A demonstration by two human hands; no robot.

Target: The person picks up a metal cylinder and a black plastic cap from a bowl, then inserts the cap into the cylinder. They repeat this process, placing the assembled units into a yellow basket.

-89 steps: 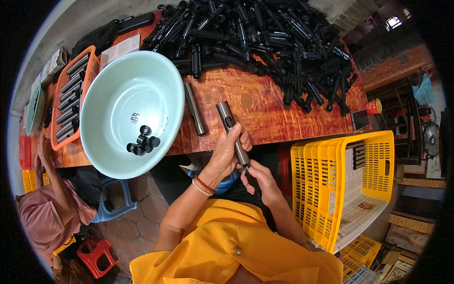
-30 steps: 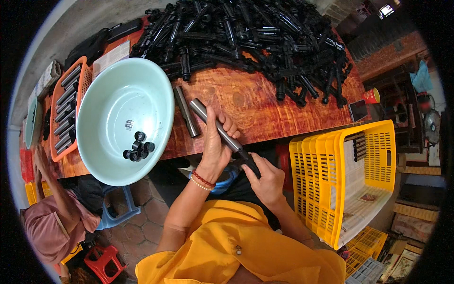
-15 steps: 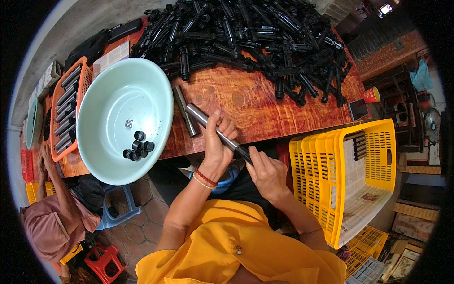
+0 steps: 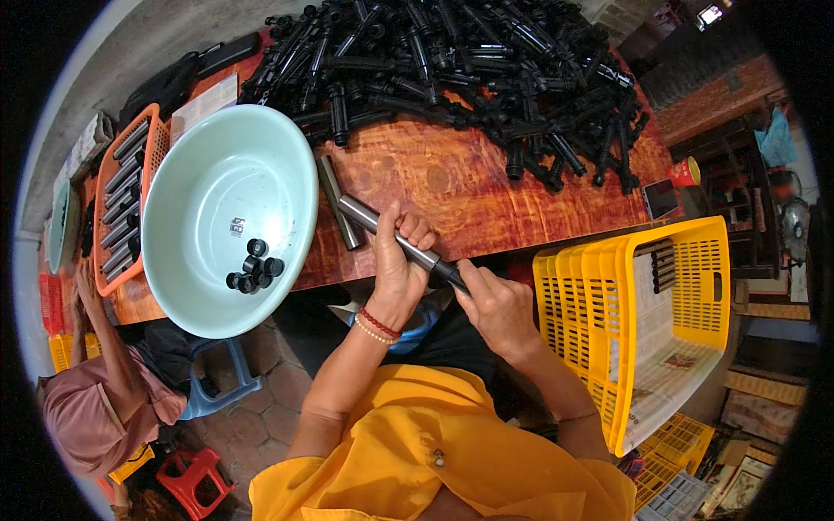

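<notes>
My left hand (image 4: 401,265) is closed around a grey metal tube (image 4: 360,212), which slants over the table's front edge. At the tube's lower right end, a black cylindrical piece (image 4: 452,276) sits in line with it. My right hand (image 4: 499,308) grips that black piece; its far end is hidden by the fingers. Another metal tube (image 4: 341,207) lies on the table just beyond the held one. To the left, a pale green basin (image 4: 300,174) holds several short black caps (image 4: 255,247).
Many black tubular parts (image 4: 417,61) are heaped along the table's (image 4: 417,174) far side. An orange basket (image 4: 156,148) of metal tubes stands left of the basin. Yellow crates (image 4: 578,339) with paper and black pieces stand at right. Another person (image 4: 109,399) sits at left.
Both hands keep their grip on the tube and the black piece. My right hand has shifted slightly up and to the right, and the tube's far end a little to the left.
</notes>
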